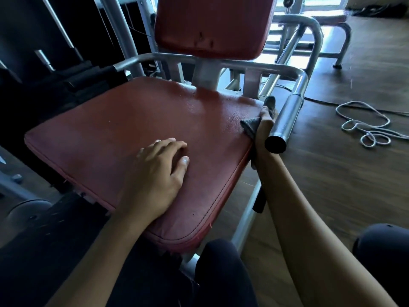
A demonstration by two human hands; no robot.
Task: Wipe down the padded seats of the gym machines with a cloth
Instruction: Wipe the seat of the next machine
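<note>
**Step in hand.** You are wiping the red padded seat (132, 120) of one machine. Judged from the wet sheen on the pad's upper right area, near the backrest (212, 25), the top surface is at least partly done. The work is now at the seat's right side edge.

**Hand state.**
- Your right hand (264, 129) grasps the cloth (250, 126), with the fingers curled round it. It sits at right of centre in the frame, between the pad's right edge and the chrome handle bar (285, 120).
- Your left hand (159, 171) holds nothing. It rests palm-down on the pad at centre frame, fingers loosely bent, bracing you.

**Orientation.**
- The seat's front edge faces the lower left of the frame. Its rear edge meets the backrest post at upper centre.
- The cloth is bunched, with its long axis following the right side edge from upper right toward lower centre. One corner points left onto the pad top.

**Next move.**
- Draw the cloth along the side edge toward the front corner at lower centre.
- Keep your knuckles away from the handle bar just beside them.
- Then wipe the dull lower left area and the backrest.

A white rope (365, 127) lies coiled on the floor at right.
</note>
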